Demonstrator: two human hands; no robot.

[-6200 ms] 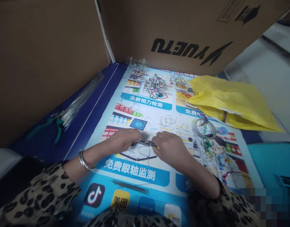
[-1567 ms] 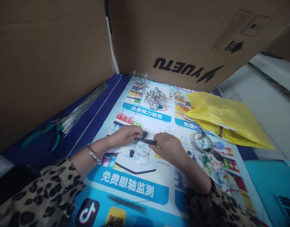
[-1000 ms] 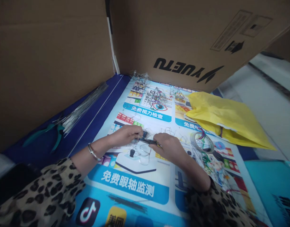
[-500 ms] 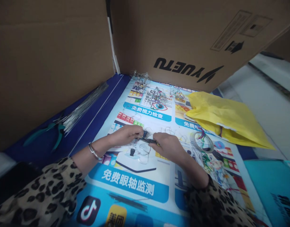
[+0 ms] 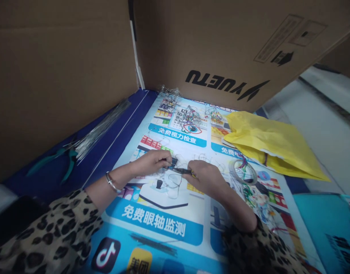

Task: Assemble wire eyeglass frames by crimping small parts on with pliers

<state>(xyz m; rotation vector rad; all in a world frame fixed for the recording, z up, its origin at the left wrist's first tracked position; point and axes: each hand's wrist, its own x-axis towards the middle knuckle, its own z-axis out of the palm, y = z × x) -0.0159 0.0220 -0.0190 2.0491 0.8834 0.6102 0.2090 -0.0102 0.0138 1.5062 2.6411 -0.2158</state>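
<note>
My right hand [image 5: 205, 177] is wrapped round a pair of pliers [image 5: 180, 171], whose dark jaws point left. Just left of the jaws, my left hand [image 5: 155, 161] is closed in a pinch on a thin wire [image 5: 169, 164]. The wire's end reaches toward the plier tips; whether the jaws grip it is too small to tell. Below the hands, a loop of fine wire [image 5: 173, 186] shows against the printed sheet [image 5: 177, 211].
Teal-handled pliers [image 5: 68, 167] and a bundle of straight wires [image 5: 102, 127] lie at left. Tangled wire pieces [image 5: 189, 116] sit farther back. At right are a tape roll [image 5: 243, 171], a yellow bag [image 5: 274, 140] and a teal bag [image 5: 326, 228]. Cardboard walls [image 5: 203, 42] stand behind.
My right hand and the pliers have shifted slightly right, widening the gap to my left hand. My left hand stays almost in place, still pinched.
</note>
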